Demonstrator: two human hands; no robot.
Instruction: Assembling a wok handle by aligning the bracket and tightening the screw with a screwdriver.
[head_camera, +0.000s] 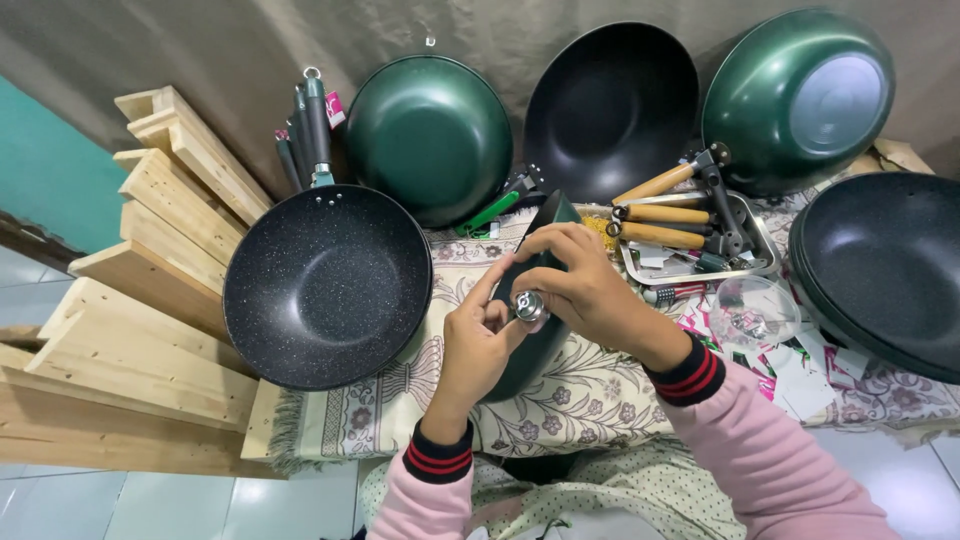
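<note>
A dark green pan (551, 214) stands on its edge in front of me, seen side-on over a patterned cloth (590, 385). My right hand (585, 285) is wrapped over its rim from the right. My left hand (478, 340) presses from the left. Between their fingertips sits a small shiny metal knob (529, 305) against the pan. Both sleeves are pink with dark striped cuffs.
A black speckled pan (326, 285) leans at left on wooden planks (150, 300). Green pans (430, 135) (795, 95) and a black pan (612, 105) lean on the wall. A metal tray (752, 222) holds wooden handles (660, 212). A glass lid (752, 312) and stacked black pans (880, 270) lie at right.
</note>
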